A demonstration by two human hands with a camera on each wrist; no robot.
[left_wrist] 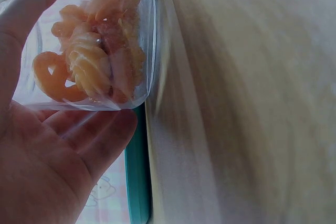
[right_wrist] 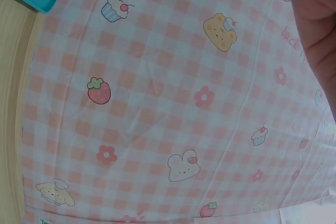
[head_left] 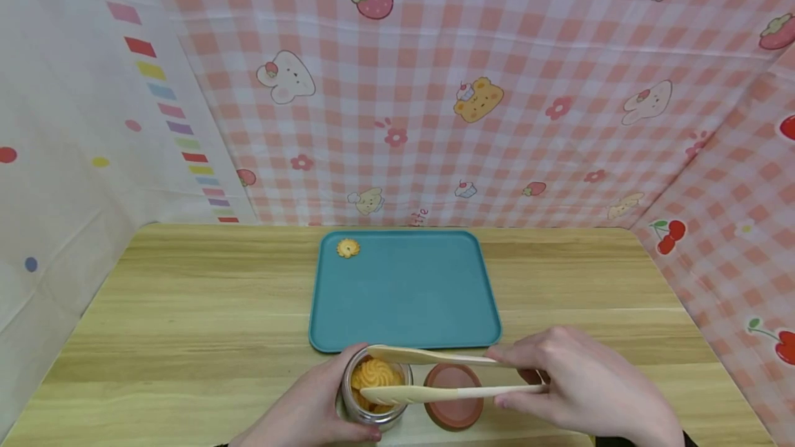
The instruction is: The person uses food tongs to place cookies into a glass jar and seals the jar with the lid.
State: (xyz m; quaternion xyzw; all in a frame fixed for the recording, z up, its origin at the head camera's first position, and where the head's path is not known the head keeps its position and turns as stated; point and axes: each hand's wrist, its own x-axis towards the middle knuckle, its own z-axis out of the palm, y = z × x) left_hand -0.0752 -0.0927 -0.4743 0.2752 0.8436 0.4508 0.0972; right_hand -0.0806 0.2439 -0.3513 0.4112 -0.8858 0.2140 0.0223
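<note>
My left hand (head_left: 304, 399) wraps round a clear jar (head_left: 386, 421) with a metallic-looking rim at the table's front. Piped, swirled cookies (head_left: 375, 376) fill part of it; through the jar's wall in the left wrist view more cookies (left_wrist: 89, 66) show, some ring-shaped. From the right, my right hand (head_left: 577, 381) grips pale tongs (head_left: 435, 394). Their arms are spread, and the tips reach over the jar's mouth on either side of the top cookie. Only an edge of the right hand (right_wrist: 317, 19) appears in the right wrist view, without the tongs.
Behind the jar lies a teal tray (head_left: 404, 295), with one flower-shaped cookie (head_left: 348, 247) in its far left corner. A round reddish-brown lid (head_left: 453, 414) lies right of the jar, beneath the tongs. Patterned cloth (head_left: 422, 123) hangs behind the wooden table (head_left: 205, 336).
</note>
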